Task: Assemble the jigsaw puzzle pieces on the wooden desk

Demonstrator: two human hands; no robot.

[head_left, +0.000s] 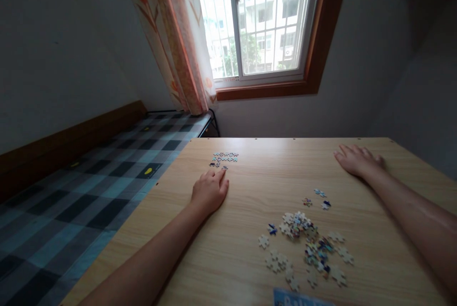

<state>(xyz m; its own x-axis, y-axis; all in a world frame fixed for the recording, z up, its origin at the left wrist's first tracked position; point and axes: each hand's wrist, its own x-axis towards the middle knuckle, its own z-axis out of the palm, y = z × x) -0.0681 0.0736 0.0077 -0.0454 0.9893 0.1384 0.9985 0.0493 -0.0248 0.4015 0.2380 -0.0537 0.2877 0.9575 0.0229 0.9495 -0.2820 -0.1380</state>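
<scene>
Our left hand (210, 189) grips nothing; index fingertip at a small puzzle piece (224, 168), contact unclear, just below two assembled rows (225, 159) on the far left of the bench (264, 182). Our right hand (359, 159) lies relaxed, fingers spread, far right. Between our arms, nearer us, we note a heap of loose pieces (299, 222), many pale-side up.

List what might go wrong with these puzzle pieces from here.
The left hand has a fingertip at the small group of pieces, so a careless nudge might knock its rows out of line.

That group lies toward the left side of the table, so a swept piece could drop off.

In the heap, pieces overlap and many show plain pale sides, so a wanted one may be overlooked.
</scene>
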